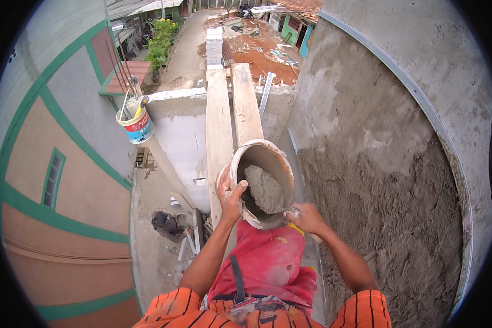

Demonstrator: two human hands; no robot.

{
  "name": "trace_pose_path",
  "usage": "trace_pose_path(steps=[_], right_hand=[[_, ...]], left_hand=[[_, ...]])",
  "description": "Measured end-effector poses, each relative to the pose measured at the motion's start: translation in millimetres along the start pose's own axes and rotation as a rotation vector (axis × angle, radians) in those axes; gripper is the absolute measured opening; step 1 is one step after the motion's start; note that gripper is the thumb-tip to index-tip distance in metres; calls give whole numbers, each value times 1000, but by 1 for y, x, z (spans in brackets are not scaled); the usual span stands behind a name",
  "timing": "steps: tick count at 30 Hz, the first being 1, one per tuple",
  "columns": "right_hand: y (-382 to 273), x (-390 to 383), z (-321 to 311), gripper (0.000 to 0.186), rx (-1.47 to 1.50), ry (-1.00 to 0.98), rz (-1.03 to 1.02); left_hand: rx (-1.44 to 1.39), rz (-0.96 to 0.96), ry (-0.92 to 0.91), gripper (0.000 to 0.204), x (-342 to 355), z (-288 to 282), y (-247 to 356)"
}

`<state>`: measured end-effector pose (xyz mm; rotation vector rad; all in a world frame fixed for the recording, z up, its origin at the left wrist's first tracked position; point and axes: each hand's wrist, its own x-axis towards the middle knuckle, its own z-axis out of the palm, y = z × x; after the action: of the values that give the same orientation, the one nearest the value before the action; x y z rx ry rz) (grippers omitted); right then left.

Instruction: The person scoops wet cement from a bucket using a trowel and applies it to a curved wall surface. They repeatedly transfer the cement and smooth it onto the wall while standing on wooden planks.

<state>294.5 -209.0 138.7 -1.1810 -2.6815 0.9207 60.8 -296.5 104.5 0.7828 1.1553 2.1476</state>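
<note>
A cement-caked bucket (268,158) with a lump of grey mortar (264,188) inside sits tilted in front of me, over two wooden planks (220,126). My left hand (229,194) grips the bucket's left rim. My right hand (306,217) is at the bucket's lower right edge and closed around a tool whose shape I cannot make out. Below the hands are my red cloth and orange striped clothing.
A wall (388,191) of rough wet plaster rises on the right, with a metal strip (421,98) along it. A paint bucket (136,123) hangs at the left. Far below, a person (167,223) stands in a narrow alley beside a green-trimmed building (54,175).
</note>
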Motion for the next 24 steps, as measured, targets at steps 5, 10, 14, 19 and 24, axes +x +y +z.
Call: trace_pose_path(steps=[5, 10, 14, 19, 24], right_hand=[[-1, -1, -8, 35, -37, -15, -1], [-24, -6, -29, 32, 28, 2, 58], [-38, -4, -55, 33, -23, 29, 64], [-42, -4, -78, 36, -178, 101, 113], [-56, 12, -87, 37, -246, 112, 63]], left_hand=[[-29, -19, 19, 60, -4, 4, 7], [-164, -49, 67, 57, 0, -24, 10], [-224, -105, 98, 51, 5, -45, 15], [-236, -146, 182, 45, 12, -70, 6], [-157, -192, 278, 44, 7, -115, -7]])
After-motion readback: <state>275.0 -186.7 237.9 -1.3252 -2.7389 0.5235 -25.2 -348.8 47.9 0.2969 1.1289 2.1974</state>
